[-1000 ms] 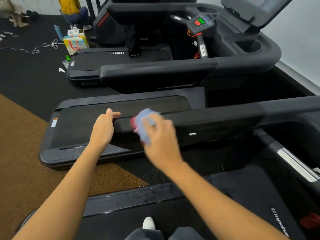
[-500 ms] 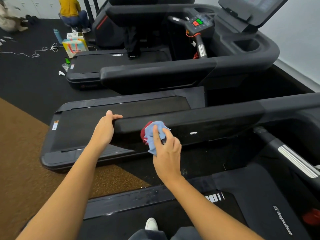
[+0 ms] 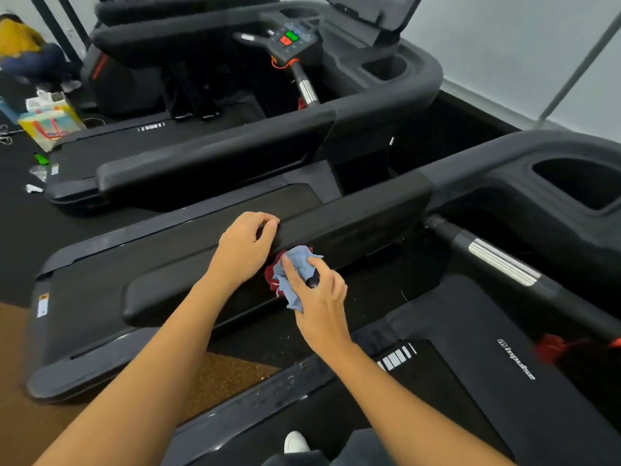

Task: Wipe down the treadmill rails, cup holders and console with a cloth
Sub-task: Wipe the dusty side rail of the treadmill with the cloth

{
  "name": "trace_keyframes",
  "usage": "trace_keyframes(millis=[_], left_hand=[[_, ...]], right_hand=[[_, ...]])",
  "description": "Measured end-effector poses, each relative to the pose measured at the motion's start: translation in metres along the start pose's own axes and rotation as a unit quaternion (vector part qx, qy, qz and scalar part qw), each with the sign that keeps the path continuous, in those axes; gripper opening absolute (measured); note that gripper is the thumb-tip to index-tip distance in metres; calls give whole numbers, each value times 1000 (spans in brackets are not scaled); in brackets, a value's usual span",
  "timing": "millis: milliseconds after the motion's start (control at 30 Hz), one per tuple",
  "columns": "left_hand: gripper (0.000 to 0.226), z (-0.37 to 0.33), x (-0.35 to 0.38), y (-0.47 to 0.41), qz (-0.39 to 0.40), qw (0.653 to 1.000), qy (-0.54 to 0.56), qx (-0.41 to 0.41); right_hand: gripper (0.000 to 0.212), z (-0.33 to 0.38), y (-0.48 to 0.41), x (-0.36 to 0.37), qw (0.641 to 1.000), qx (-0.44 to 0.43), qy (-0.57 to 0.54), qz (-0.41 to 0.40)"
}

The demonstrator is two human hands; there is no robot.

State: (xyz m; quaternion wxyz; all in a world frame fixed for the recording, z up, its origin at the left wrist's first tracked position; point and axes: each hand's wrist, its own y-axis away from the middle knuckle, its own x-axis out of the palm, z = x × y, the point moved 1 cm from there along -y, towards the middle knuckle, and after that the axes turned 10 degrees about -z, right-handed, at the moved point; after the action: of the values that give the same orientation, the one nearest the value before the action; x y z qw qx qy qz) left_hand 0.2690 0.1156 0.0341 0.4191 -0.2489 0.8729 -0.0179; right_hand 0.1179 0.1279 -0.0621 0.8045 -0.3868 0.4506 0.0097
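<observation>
A long black padded side rail [image 3: 353, 210] of the treadmill runs from the lower left up to the right. My left hand [image 3: 243, 250] rests on its top edge with the fingers curled over it. My right hand [image 3: 316, 297] grips a crumpled blue and red cloth [image 3: 290, 277] and presses it against the rail's near side face, just right of my left hand. A deep cup holder [image 3: 578, 183] sits in the grey console arm at the right. My own console is out of view.
The neighbouring treadmill's rail [image 3: 215, 163], button panel [image 3: 290, 38] and cup holder [image 3: 383, 67] lie behind. A chrome-banded handlebar [image 3: 497, 260] slants at the right. A person in yellow crouches at the far left [image 3: 20, 45] beside a colourful bag [image 3: 50, 126]. My white shoe [image 3: 295, 442] stands on the deck.
The view has swung right and closer, bringing the near cup holder in. My left hand has slid right along the rail's top. The cloth has moved down to the rail's side face.
</observation>
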Motion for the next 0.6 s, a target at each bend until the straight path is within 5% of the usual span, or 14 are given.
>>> trace_keyframes(millis=[133,233,433,600], left_hand=[[27,1,11,-1,-17,999,-21,26],[29,3,11,5,-29,997,-55,50],[29,1,11,4,-36,997,-49,45],[29,-1,13,5,-44,997,-49,41]], right_hand=[[92,-27,-12,-1,997,-14,81,-5],[94,-50,-16,-9,990,120,73,-21],[80,-43,-23,-9,940,335,-55,-6],[83,11,-9,3,930,326,-170,13]])
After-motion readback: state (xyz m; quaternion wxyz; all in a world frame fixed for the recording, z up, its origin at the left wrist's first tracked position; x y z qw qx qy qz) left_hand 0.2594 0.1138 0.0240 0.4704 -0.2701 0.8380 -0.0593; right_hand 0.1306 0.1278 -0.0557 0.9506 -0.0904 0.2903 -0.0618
